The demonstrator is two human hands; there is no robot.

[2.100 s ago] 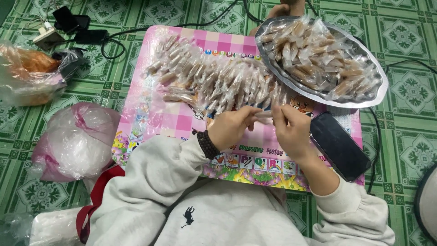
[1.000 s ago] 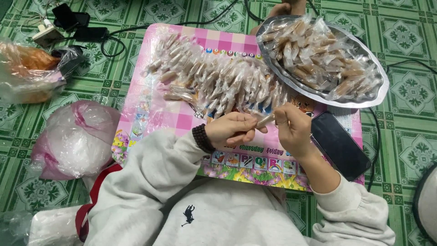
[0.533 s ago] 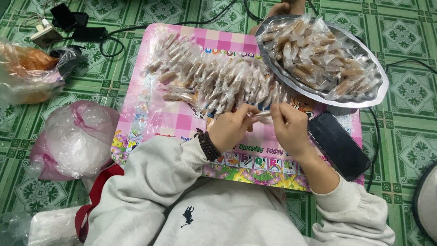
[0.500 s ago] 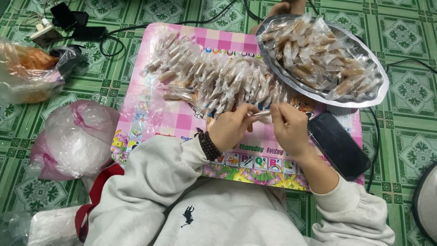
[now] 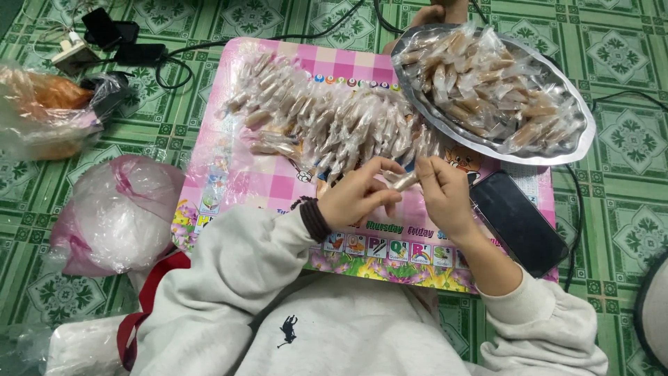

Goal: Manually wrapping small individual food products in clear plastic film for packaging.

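Note:
My left hand (image 5: 358,196) and my right hand (image 5: 445,195) meet over the pink checked board (image 5: 257,184), both pinching one small clear-wrapped candy (image 5: 402,182) between the fingertips. Just beyond them lies a row of several wrapped candies (image 5: 327,122) spread across the board. A silver oval tray (image 5: 581,143) heaped with more wrapped candies sits at the board's far right corner. Grey sleeves cover both my arms, and a dark band circles my left wrist.
A black phone (image 5: 518,221) lies on the board right of my right hand. Pink and clear plastic bags (image 5: 115,212) lie on the green tiled floor at left, with another bag (image 5: 42,111) holding orange food. A power strip, adapters and black cables (image 5: 111,42) lie beyond.
Both hands stay together over the board, with small finger shifts around the candy they hold. The tray, phone and row of candies have not moved.

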